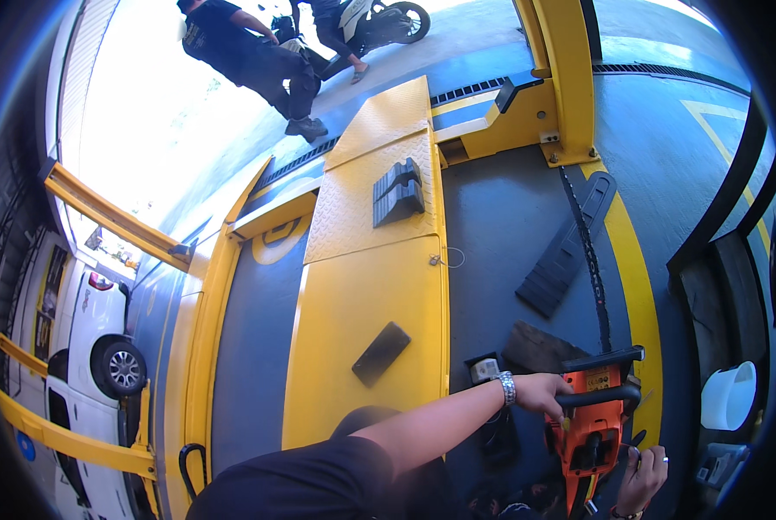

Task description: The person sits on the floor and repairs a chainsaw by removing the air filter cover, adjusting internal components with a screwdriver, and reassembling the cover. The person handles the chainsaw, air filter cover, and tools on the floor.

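An orange chainsaw (594, 425) stands on the dark floor at the lower right, its toothed chain and bar (593, 269) pointing away from me. My left hand (541, 394), with a metal watch at its wrist, is closed around the left end of the saw's black front handle (609, 396). Low on the saw's right side is my right hand (644, 477), its fingers curled in a pinch. A small dark piece shows at those fingertips, too small to name. Left of the bar lies a long black bar cover (570, 245).
A yellow lift platform (371, 303) carries a dark flat block (381, 354) and black ribbed pads (398, 192). A dark block (540, 347) lies beside the saw. At right stands a white tub (728, 397). Two people and a motorcycle (388, 24) are far off; a white pickup (93, 347) stands left.
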`<action>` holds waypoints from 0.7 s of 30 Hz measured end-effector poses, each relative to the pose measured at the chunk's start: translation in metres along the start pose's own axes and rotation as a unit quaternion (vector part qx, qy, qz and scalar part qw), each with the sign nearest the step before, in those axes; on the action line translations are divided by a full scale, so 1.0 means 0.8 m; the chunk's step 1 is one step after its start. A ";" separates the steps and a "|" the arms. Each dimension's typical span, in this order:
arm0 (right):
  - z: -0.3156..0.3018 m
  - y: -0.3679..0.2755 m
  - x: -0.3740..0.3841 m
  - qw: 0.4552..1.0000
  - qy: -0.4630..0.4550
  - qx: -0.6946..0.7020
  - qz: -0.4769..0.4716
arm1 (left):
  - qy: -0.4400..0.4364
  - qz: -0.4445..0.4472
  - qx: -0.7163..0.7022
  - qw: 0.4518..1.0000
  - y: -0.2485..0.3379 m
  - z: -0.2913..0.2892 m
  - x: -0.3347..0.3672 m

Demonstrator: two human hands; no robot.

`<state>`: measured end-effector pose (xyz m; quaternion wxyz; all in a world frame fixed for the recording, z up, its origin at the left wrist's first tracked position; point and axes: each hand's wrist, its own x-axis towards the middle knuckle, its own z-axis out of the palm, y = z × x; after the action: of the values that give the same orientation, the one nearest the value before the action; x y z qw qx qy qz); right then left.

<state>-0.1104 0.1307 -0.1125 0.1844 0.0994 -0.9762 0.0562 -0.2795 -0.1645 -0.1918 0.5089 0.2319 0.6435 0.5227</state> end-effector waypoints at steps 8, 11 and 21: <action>0.028 -0.007 -0.002 0.969 0.125 0.121 0.174 | -0.033 0.020 -0.017 0.999 0.020 -0.019 0.005; 0.036 0.001 0.003 0.926 0.084 0.292 0.225 | -0.023 -0.024 -0.059 0.998 0.002 -0.013 0.007; 0.044 0.070 -0.042 0.548 -0.138 0.796 0.216 | -0.021 -0.061 -0.074 0.995 0.009 -0.008 0.009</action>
<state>-0.1041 0.1861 -0.1620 -0.1254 -0.0018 -0.5374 0.8339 -0.2900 -0.1588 -0.1891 0.5695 0.1648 0.6048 0.5318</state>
